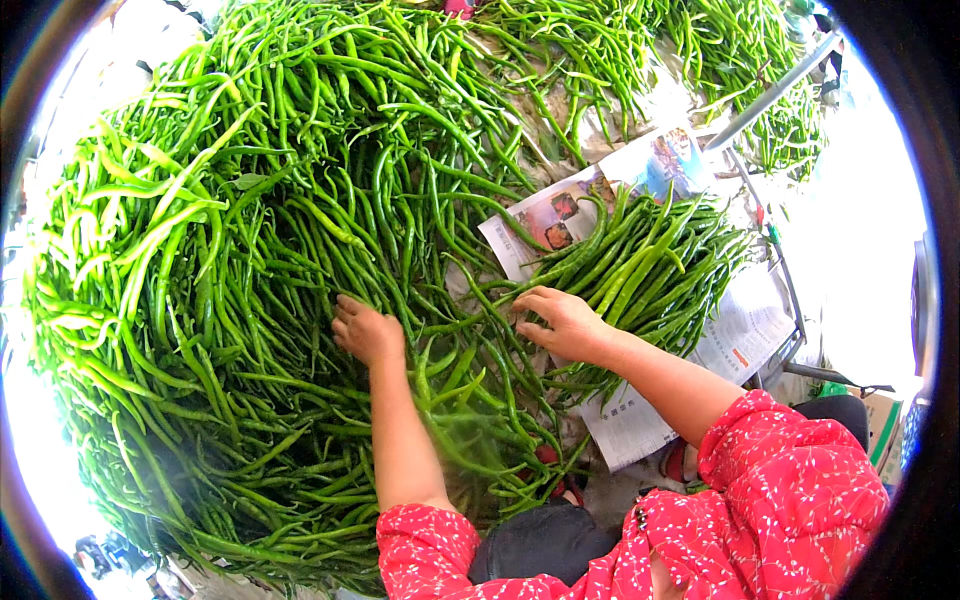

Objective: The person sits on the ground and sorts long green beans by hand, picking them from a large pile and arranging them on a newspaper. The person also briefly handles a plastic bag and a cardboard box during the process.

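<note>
A very large heap of long green chili peppers [247, 300] fills the left and middle of the head view. At its right side, my left hand [367, 330] reaches in among the peppers, its fingertips partly hidden; whether it grips any cannot be told. To the right, my right hand [559, 322] has its fingers apart beside a bundle of lined-up green chili peppers [645, 270], at the bundle's left end. That bundle lies on sheets of newspaper [731, 341], one of them printed with colour pictures. Between my hands, loose peppers [480, 330] lie across one another.
A metal tube frame [772, 94] stands at the right, beyond the newspaper. More green peppers [585, 52] are spread at the top over a pale ground sheet [547, 112]. A cardboard box [881, 427] sits at the lower right. My shoe [679, 459] is near the newspaper.
</note>
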Motion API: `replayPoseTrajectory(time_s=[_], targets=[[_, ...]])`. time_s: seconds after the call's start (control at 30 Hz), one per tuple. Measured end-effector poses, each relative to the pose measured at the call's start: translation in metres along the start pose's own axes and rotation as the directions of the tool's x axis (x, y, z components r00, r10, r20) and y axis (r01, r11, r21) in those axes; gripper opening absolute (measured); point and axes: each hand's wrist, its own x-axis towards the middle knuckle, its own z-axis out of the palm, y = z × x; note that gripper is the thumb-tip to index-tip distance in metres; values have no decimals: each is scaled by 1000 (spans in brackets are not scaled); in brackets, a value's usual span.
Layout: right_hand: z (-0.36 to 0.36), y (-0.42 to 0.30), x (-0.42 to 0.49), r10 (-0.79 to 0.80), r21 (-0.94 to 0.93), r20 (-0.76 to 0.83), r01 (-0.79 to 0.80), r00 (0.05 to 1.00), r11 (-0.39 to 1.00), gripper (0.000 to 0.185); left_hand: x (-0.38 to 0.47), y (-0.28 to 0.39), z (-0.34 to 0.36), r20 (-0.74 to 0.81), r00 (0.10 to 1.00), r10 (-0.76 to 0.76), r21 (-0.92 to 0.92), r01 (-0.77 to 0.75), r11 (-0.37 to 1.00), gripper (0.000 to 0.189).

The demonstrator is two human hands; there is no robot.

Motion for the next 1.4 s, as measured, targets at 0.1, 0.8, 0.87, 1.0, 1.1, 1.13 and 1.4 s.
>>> replayPoseTrajectory(time_s=[0.1, 0.8, 0.87, 1.0, 1.1, 1.13, 1.4], targets=[[3, -3, -3, -1, 22, 37, 0, 999, 1000, 29, 15, -4, 15, -154, 988, 8, 106, 9, 994, 86], [8, -26, 68, 7, 157, 51, -15, 999, 988, 27, 51, -14, -44, 529, 846, 63, -822, 492, 286, 98], [22, -33, 66, -3, 167, 93, -13, 996, 986, 27, 65, 0, -29, 368, 897, -246, -662, 439, 607, 114], [21, -16, 33, 81, 148, 100, -95, 992, 984, 28, 43, 55, -19, 233, 957, -174, -323, 246, 914, 110], [33, -31, 28, 53, 246, 156, -91, 986, 965, 29, 75, -29, 5, 28, 968, -249, -532, 226, 816, 93], [26, -19, 19, 99, 250, 147, -134, 984, 959, 31, 71, -25, -5, 183, 978, -99, -726, 202, 657, 77], [0, -2, -5, 154, 237, 95, -172, 984, 956, 31, 32, -37, -122, 174, 963, 208, -984, 178, -4, 45]])
